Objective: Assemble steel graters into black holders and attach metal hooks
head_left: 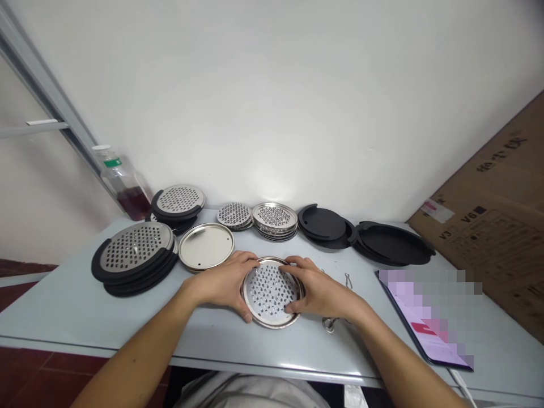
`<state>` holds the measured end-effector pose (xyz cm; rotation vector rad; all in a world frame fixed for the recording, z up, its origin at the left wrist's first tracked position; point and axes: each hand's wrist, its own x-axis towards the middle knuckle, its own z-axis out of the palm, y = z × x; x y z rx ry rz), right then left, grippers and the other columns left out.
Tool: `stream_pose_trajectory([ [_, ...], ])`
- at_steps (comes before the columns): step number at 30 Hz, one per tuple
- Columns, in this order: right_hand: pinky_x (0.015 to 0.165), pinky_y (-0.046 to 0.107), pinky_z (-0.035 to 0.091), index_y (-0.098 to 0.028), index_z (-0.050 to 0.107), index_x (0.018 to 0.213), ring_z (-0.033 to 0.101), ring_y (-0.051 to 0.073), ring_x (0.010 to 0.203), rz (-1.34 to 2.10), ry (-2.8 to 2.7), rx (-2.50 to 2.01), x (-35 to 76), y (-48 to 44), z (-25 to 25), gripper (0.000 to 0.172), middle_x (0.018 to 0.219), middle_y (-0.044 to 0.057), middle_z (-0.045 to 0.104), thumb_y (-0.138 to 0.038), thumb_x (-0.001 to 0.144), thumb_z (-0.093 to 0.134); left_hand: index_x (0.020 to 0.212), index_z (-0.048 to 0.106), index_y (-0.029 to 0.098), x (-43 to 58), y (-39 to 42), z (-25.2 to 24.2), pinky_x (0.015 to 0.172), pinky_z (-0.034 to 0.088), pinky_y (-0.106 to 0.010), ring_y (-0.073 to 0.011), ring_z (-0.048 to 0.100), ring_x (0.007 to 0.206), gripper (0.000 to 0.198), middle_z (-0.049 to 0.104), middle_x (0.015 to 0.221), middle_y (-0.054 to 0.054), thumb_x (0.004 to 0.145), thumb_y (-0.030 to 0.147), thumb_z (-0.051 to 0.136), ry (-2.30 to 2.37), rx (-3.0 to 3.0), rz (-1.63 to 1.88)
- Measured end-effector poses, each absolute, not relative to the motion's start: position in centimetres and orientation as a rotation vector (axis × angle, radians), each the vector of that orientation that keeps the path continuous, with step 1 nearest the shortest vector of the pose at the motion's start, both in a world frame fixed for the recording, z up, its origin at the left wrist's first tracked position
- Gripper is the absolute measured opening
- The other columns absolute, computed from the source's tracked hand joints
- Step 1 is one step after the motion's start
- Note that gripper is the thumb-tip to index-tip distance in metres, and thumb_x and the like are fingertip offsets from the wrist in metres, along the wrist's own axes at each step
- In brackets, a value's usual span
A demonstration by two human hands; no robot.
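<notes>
Between my hands sits a round perforated steel grater disc, resting on the table with its rim showing. My left hand grips its left edge, and my right hand grips its right edge. To the left lies a plain steel disc, with a stack of black-framed graters beyond it. Another black-framed stack stands behind. Loose perforated steel discs are piled at the back, and black plastic frames lie to their right.
The pale grey table has its front edge close to me. Small wire clips lie right of my hand. A tablet with a pixelated screen lies at right, by a cardboard box. A bottle stands at the back left.
</notes>
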<state>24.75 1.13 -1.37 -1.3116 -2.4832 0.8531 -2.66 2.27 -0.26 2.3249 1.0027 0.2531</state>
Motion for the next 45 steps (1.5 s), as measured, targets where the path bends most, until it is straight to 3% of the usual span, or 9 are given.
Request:
stream_pose_trajectory([
  [19, 0.108, 0.047, 0.04, -0.018, 0.054, 0.138, 0.043, 0.035, 0.127, 0.81, -2.529, -1.29, 24.7, 1.3, -1.6, 0.088, 0.144, 0.013, 0.043, -0.042, 0.06, 0.086, 0.128, 0.06, 0.025, -2.6, 2.2, -0.3, 0.111, 0.038, -0.049, -0.0373, 0.04, 0.133, 0.088, 0.05, 0.138, -0.01, 0.049, 0.052, 0.089, 1.052, 2.389, 0.19],
  [24, 0.109, 0.046, 0.039, -0.019, 0.051, 0.141, 0.041, 0.035, 0.13, 0.822, -2.526, -1.285, 24.8, 1.2, -1.5, 0.09, 0.146, 0.013, 0.041, -0.041, 0.06, 0.086, 0.133, 0.056, 0.024, -2.7, 2.1, -0.3, 0.112, 0.037, -0.05, -0.0379, 0.038, 0.134, 0.095, 0.049, 0.139, -0.011, 0.049, 0.053, 0.089, 1.045, 2.378, 0.195],
  [30, 0.109, 0.045, 0.039, -0.019, 0.051, 0.14, 0.04, 0.033, 0.131, 0.813, -2.516, -1.276, 24.8, 1.1, -1.6, 0.09, 0.146, 0.014, 0.042, -0.039, 0.06, 0.086, 0.134, 0.055, 0.024, -2.3, 1.7, -0.3, 0.112, 0.036, -0.05, -0.037, 0.04, 0.134, 0.085, 0.047, 0.143, -0.012, 0.061, 0.055, 0.084, 1.124, 2.317, 0.22],
  [37, 0.108, 0.046, 0.041, -0.018, 0.052, 0.14, 0.04, 0.034, 0.131, 0.775, -2.529, -1.266, 24.8, 1.0, -1.7, 0.089, 0.145, 0.014, 0.042, -0.038, 0.06, 0.086, 0.153, 0.029, 0.032, -1.3, 1.2, -0.5, 0.117, 0.03, -0.05, -0.0358, 0.027, 0.144, 0.111, 0.032, 0.155, -0.008, 0.059, 0.043, 0.087, 1.044, 2.295, 0.294],
  [45, 0.109, 0.047, 0.039, -0.019, 0.051, 0.142, 0.038, 0.036, 0.132, 0.782, -2.532, -1.272, 24.8, 1.1, -1.8, 0.092, 0.146, 0.014, 0.041, -0.04, 0.059, 0.086, 0.152, 0.031, 0.036, -0.9, 1.0, -0.9, 0.117, 0.031, -0.048, -0.0343, 0.03, 0.142, 0.112, 0.037, 0.152, -0.006, 0.056, 0.032, 0.089, 1.054, 2.292, 0.337],
])
